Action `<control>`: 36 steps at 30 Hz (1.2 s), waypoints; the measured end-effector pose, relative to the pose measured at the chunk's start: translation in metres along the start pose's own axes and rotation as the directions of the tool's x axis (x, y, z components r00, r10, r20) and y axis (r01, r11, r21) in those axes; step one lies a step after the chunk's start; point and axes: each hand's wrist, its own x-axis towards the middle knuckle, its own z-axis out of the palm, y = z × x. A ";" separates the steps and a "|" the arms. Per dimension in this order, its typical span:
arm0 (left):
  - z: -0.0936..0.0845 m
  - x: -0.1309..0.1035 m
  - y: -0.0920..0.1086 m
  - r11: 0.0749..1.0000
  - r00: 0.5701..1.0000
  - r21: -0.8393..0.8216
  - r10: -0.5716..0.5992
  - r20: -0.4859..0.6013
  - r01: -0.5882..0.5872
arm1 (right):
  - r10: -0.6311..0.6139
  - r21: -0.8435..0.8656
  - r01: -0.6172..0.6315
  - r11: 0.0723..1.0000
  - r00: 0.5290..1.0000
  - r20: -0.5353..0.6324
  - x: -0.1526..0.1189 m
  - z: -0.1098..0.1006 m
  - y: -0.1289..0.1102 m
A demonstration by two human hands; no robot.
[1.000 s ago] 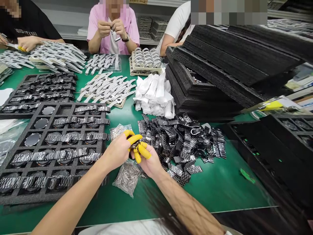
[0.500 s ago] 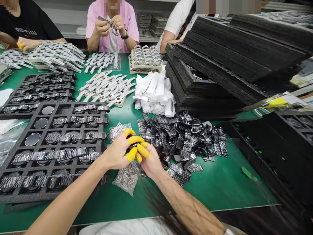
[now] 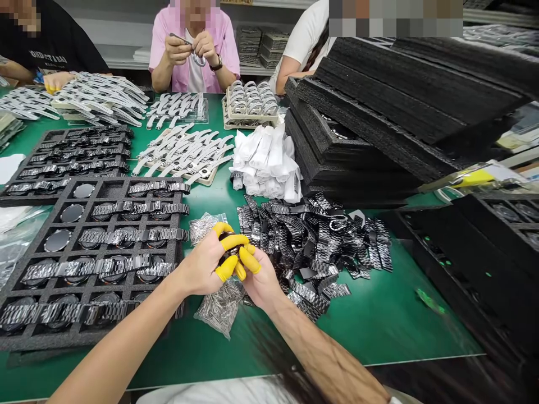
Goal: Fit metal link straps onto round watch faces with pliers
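My left hand, with yellow finger cots on its fingertips, is closed around a dark round watch. On the watch's right side, my right hand grips too, its yellow-capped fingers bunched against it. Fingers cover most of the watch, so its face and any band end are hidden. Below the hands lies a clear bag of small metal pins, and a second bag of pins sits just behind. Close to my right hand is a loose heap of black metal watch bands.
A foam tray of black watches fills the left side. White-wrapped pieces and a tray of white-strapped watches lie farther back. Tall stacked black foam trays stand at right. Across the green table, a co-worker in pink handles a strap.
My hands stay at nearly the same spot on the watch, with only slight finger movement. The view has shifted a little. Across the table, the co-worker at far left has moved a hand.
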 end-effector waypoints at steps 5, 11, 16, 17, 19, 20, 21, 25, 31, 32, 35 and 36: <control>-0.001 0.000 0.001 0.999 1.000 0.021 -0.024 0.014 0.024 | 0.023 -0.026 -0.023 0.999 1.000 0.006 -0.002 0.000 -0.001; 0.000 -0.001 0.001 0.997 0.998 -0.054 -0.059 0.001 0.059 | 0.022 -0.016 -0.021 1.000 1.000 0.005 -0.002 -0.001 0.001; -0.003 0.004 0.003 0.717 0.929 -0.618 -0.364 0.062 0.322 | -0.005 -0.026 0.006 1.000 0.999 0.050 0.000 -0.008 -0.001; -0.005 0.005 0.004 0.609 0.901 -0.703 -0.422 0.104 0.367 | -0.008 -0.038 0.011 0.999 0.997 0.074 0.001 -0.010 -0.004; -0.009 0.007 0.004 0.478 0.860 -0.781 -0.489 0.143 0.401 | -0.012 -0.093 0.025 0.995 0.991 0.137 0.005 -0.017 -0.012; -0.011 0.008 0.003 0.459 0.851 -0.798 -0.511 0.123 0.391 | -0.015 -0.138 0.038 0.990 0.986 0.164 0.007 -0.021 -0.016; -0.013 0.008 0.002 0.460 0.842 -0.808 -0.533 0.081 0.368 | -0.018 -0.194 0.053 0.979 0.984 0.180 0.009 -0.024 -0.020; -0.009 0.005 -0.011 0.682 0.811 -0.677 -0.544 -0.215 0.278 | 0.035 -0.391 0.010 0.920 0.993 0.109 0.018 -0.034 -0.027; 0.007 -0.002 -0.028 0.914 0.914 -0.295 -0.347 -0.208 0.280 | -0.122 -0.490 0.090 0.867 0.992 -0.034 0.022 -0.038 -0.022; 0.007 -0.002 -0.027 0.907 0.925 -0.299 -0.351 -0.145 0.298 | -0.181 -0.531 0.138 0.836 0.983 -0.029 0.021 -0.039 -0.022; 0.002 0.001 -0.019 0.885 0.912 -0.223 -0.395 0.108 0.410 | -0.336 -0.703 0.307 0.642 0.936 0.102 0.016 -0.041 -0.023; -0.001 0.003 -0.014 0.888 0.892 -0.137 -0.412 0.183 0.439 | -0.369 -0.752 0.367 0.548 0.912 0.177 0.014 -0.040 -0.023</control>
